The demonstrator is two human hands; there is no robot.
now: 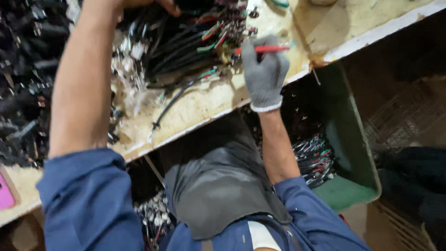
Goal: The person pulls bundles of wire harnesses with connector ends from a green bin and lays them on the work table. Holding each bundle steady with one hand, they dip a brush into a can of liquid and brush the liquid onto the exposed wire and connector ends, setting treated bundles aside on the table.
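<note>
Red-handled tool [265,48] sits clamped in the gloved right hand [265,74], at the near edge of the heap of black cable assemblies [186,42] on the worn bench [195,109]. Its long axis runs nearly level across the view, the working end toward the heap's coloured connectors [218,37]. Left hand [158,3] reaches the heap's far side, mostly cropped; its grip cannot be judged. Judgement: most of the heap looks unprocessed; cut wire ends [316,155] lie in the green bin [357,139] below.

- Red-handled tool [265,49]: thin, lying roughly level, gripped in the gloved right hand [265,74].
- Black cable bundle [186,44] with coloured connectors: heaped between both hands.
</note>
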